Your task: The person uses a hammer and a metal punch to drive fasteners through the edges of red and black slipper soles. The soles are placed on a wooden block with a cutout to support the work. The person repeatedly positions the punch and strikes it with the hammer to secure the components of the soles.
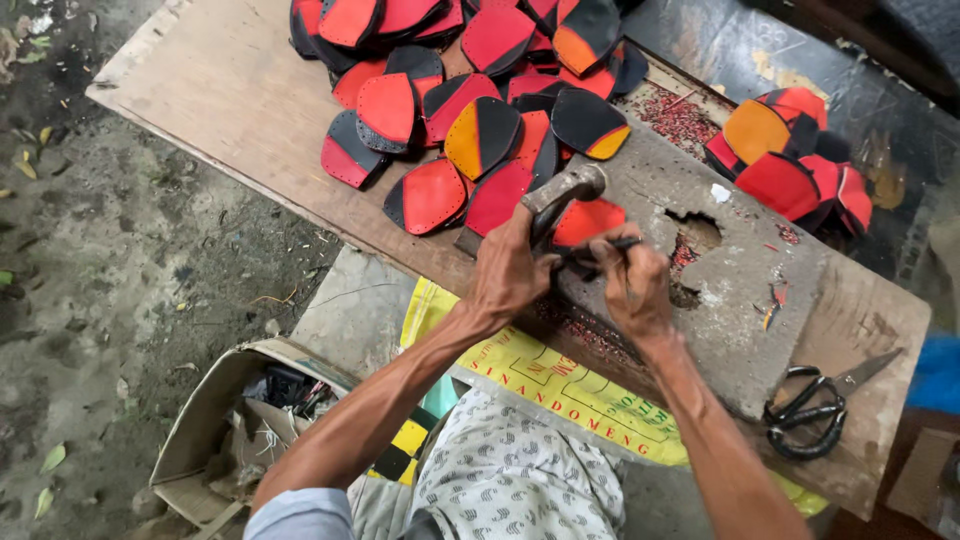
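Left hand (pixel 512 272) grips the hammer (pixel 560 192), right hand (pixel 632 280) pinches a punch (pixel 600 247) on one red piece (pixel 590 219), a big pile (pixel 450 90) waiting, fewer pieces (pixel 790 160) aside.

**Reds, Blacks and Orange Around the Hands**

Under the hands, a red leather piece (pixel 588 219) on a grey stone slab (pixel 700 290). Gripped in the left hand (pixel 510 272), a dull grey metal hammer (pixel 562 190). Beyond the hands, a heap of leather pieces (pixel 450 90) in red and black, some orange, a few dotted with punched holes. Right of the right hand (pixel 632 285), black scissors (pixel 815 405) on the brown wooden table (pixel 230 90). Nearer than the hands, a yellow sack (pixel 560 385) with red lettering; white patterned cloth (pixel 510 480) over the lap.
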